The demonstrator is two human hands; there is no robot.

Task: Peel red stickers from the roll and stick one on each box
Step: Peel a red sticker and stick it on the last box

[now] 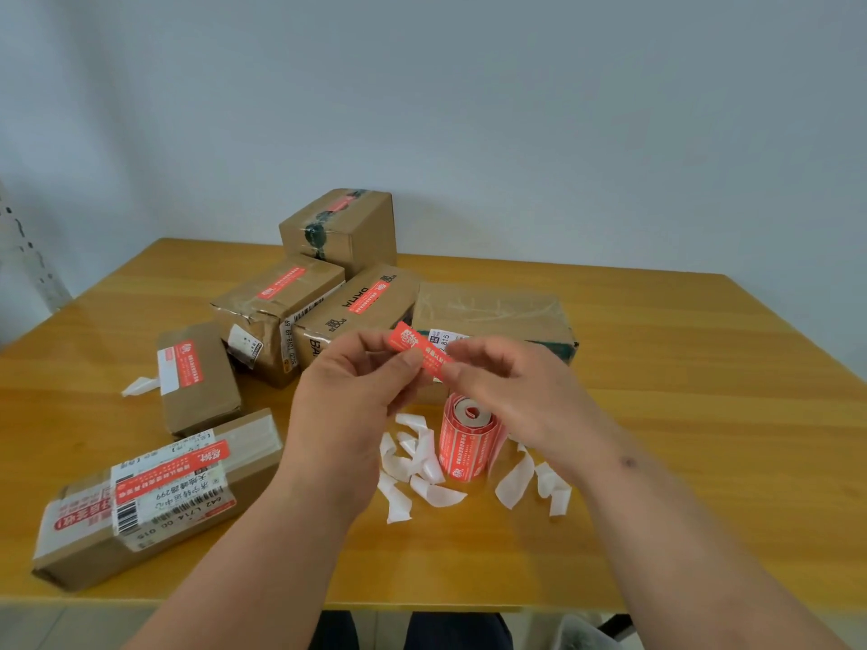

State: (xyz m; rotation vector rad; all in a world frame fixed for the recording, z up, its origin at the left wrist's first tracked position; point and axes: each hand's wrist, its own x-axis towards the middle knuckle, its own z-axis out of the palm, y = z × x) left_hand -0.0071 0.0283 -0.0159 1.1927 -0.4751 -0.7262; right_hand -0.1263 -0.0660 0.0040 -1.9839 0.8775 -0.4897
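Both hands pinch one red sticker [419,350] up in the air over the table: the left hand [356,391] has its thumb and forefinger closed on the near left part of the strip, and the right hand [506,382] nips the lower right end between its fingertips. Whether the white backing is off this one, I cannot tell from where I stand. It is a narrow red label with white print, held slantwise and fairly flat, just in front of the wide taped box [492,316], which shows no red label on its top and looks to me like the one left to do. If the loose end curls onto a finger or folds back on itself, the glue would grab and the label would crease; a hurried press could also land it crooked across the tape. Just below the hands the sticker roll [469,438] stands on end, red outside with a pale core, ringed by curled white backing scraps [424,462] that a sticky edge could pick up. Five other boxes lie to the left and behind, each already wearing a red strip, among them the long parcel [155,499] nearest the table [703,415] edge.
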